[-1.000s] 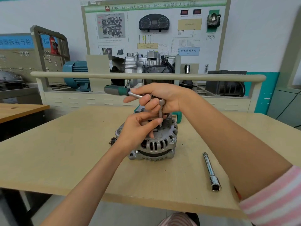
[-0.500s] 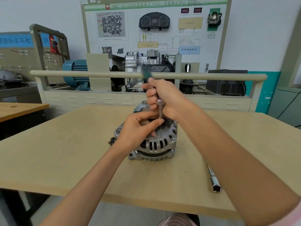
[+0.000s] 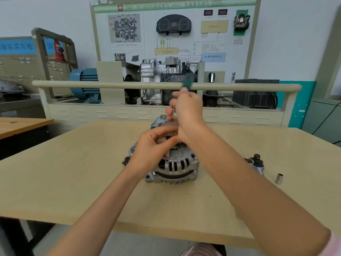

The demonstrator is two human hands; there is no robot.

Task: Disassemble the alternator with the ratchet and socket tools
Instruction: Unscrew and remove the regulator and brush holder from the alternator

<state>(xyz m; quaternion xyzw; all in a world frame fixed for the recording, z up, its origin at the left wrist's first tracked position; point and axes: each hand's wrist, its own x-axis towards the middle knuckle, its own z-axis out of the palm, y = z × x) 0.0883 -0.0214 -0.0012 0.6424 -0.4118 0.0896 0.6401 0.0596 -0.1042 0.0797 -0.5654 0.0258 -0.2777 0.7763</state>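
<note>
Two hands meet over the alternator (image 3: 171,163), which sits near the middle of the bench (image 3: 64,182) with its slotted housing toward the camera. The right hand (image 3: 188,111) has a closed grip on the ratchet (image 3: 187,83), fingers curled round it just above the alternator's top; only the blurred green end of the handle shows past the knuckles. A second ago that handle pointed out to the left, half a second ago it stood nearly straight away from the camera, and now it leans a little to the right, so the ratchet has swung through a good arc. I judge this to be one working stroke on a fastener at the top of the alternator, though the socket and the fastener are hidden behind the hands. The left hand (image 3: 155,145) has not shifted: its fingers curl over the top of the housing and steady it, but what they pinch, if anything, I cannot tell. To the right on the bench lie a small loose socket (image 3: 279,178) and another tool (image 3: 255,162), newly uncovered as the right forearm moved.
</note>
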